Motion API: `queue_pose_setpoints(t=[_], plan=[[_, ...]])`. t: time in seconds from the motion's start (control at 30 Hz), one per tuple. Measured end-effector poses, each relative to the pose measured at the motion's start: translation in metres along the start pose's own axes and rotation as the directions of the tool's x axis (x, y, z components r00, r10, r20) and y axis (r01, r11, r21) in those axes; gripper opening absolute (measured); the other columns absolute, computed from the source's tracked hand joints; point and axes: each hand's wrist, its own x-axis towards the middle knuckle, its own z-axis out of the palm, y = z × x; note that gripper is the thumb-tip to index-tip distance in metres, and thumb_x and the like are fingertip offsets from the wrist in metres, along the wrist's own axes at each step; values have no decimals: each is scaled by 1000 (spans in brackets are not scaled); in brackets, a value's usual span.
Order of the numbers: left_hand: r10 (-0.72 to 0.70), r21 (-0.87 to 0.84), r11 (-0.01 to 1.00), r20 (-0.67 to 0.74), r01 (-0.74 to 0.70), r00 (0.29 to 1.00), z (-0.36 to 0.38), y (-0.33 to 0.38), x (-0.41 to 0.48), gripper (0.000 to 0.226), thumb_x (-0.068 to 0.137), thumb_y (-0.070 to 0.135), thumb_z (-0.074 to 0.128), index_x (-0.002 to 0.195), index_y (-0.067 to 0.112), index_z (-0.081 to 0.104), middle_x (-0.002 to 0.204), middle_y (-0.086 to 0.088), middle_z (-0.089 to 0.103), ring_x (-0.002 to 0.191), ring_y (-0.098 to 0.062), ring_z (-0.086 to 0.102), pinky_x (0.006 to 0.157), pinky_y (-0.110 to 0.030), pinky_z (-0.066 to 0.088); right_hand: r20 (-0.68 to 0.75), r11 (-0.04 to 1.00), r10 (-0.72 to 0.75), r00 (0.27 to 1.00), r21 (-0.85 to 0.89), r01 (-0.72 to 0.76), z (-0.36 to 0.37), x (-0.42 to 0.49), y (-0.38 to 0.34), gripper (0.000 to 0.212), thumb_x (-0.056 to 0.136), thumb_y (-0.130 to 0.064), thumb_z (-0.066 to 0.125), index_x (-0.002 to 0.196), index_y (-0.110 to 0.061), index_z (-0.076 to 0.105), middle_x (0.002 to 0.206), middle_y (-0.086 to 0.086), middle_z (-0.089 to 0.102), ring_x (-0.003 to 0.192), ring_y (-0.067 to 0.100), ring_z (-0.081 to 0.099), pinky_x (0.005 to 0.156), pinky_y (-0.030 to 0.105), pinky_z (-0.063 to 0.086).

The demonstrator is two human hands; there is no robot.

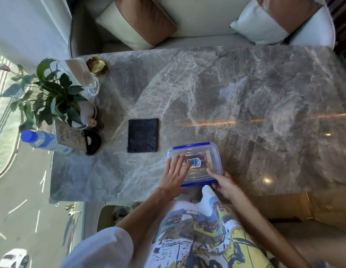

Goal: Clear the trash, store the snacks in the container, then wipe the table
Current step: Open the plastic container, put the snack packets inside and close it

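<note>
Grey veined marble surface, polished, light streaks on right half. Near edge, centre: clear lidded container w/ blue rim clips. Just left of it, apart: dark square cloth, lying flat. Far-left corner cluster: potted plant, glass vase, gold round item, blue-cap bottle on its side, printed card, black round object.

One head cam, wide-angle, looks steeply down from above onto the marble table; person's near edge at bottom, sofa at far side, hands close below
</note>
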Motion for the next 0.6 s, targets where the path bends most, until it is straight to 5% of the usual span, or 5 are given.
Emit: queue_pose_setpoints(t=[0.07,0.17,0.27,0.33,0.6], plan=[[-10,16,1000,-18,11,1000,1,0,-1,117,75,62,65,155,18,-8,163,-18,-7,150,-40,-8,121,-59,-3,29,999,-34,999,10,34,0,-2,1,79,70,-29,83,137,-16,43,125,12,62,102,23,62,73,29,54],[-2,-14,1000,-43,1,999,2,-1,-2,112,79,59,64,155,21,-7,163,-16,-7,150,-39,-9,121,-57,-6,76,904,-312,947,-283,321,-7,-8,7,95,78,-25,78,153,-19,20,152,11,38,134,27,45,106,43,45],[20,-39,999,-43,-21,999,1,-3,-2,107,81,59,62,155,22,-6,163,-17,-7,150,-39,-10,121,-55,-8,371,190,-598,711,-796,575,-20,-14,8,108,80,-38,74,155,-33,-4,163,-8,-4,150,15,-6,120,43,11],[31,-50,998,-51,-34,998,2,-5,-2,106,82,59,61,155,22,-6,163,-17,-7,150,-38,-11,121,-55,-8,531,-143,-579,619,-813,564,-23,-14,2,108,81,-40,71,153,-37,-9,161,-12,-10,149,12,-16,123,45,11],[56,11,998,-35,-56,998,-5,-12,3,99,85,59,57,155,22,-2,163,-16,-5,151,-38,-6,122,-55,-4,433,-30,-640,635,-840,542,-18,-13,-4,111,73,-28,82,154,-26,5,159,16,24,149,27,23,116,39,29]])
